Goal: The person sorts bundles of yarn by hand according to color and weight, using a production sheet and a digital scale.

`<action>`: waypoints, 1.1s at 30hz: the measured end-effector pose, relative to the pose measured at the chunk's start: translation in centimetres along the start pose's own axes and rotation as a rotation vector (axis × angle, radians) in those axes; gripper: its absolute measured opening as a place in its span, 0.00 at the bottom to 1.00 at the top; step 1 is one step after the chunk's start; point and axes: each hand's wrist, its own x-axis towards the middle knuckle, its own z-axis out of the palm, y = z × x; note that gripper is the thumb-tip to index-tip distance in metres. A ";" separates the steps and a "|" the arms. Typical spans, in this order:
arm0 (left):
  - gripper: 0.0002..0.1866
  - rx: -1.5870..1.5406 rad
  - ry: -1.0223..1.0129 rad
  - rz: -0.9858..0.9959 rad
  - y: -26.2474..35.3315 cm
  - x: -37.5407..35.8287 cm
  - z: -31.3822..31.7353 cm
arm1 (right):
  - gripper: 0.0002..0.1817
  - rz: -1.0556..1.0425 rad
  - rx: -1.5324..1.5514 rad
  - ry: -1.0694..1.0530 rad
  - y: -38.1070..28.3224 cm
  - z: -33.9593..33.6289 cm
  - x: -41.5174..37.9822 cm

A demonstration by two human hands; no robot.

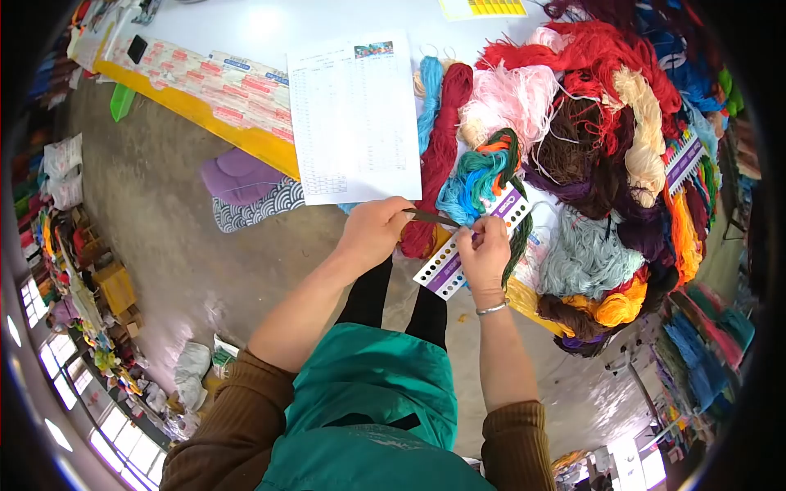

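Observation:
A dark strand of thread [431, 217] is stretched between my two hands over the table's front edge. My left hand [378, 231] pinches one end, just below the printed sheet [354, 123]. Closed fingers of my right hand [485, 255] hold the other end. Beneath the right hand lies a white and purple thread card [442, 272] with rows of holes, partly hidden by that hand. Blue, teal, orange and dark green threads [479, 176] lie at its upper part. A dark red skein [444, 147] passes behind the strand.
Heaped skeins fill the table's right side, including pink [512, 102], grey-blue [591, 254] and yellow [620, 304] ones. Another thread card [684, 159] is among them. A phone [137, 49] lies at the far left. A stool with a purple cushion [241, 176] is under the left edge.

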 end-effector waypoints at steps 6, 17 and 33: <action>0.11 -0.317 -0.024 -0.108 -1.7 0.3 -0.9 | 0.11 0.036 -0.053 0.016 -0.6 0.4 0.2; 0.32 0.289 0.859 0.068 -9.0 7.1 -9.7 | 0.29 0.452 0.001 0.293 -0.8 -0.8 -0.7; 0.17 -0.698 0.309 0.007 -9.0 5.2 -12.4 | 0.07 0.215 0.592 0.502 -9.1 -10.9 -10.3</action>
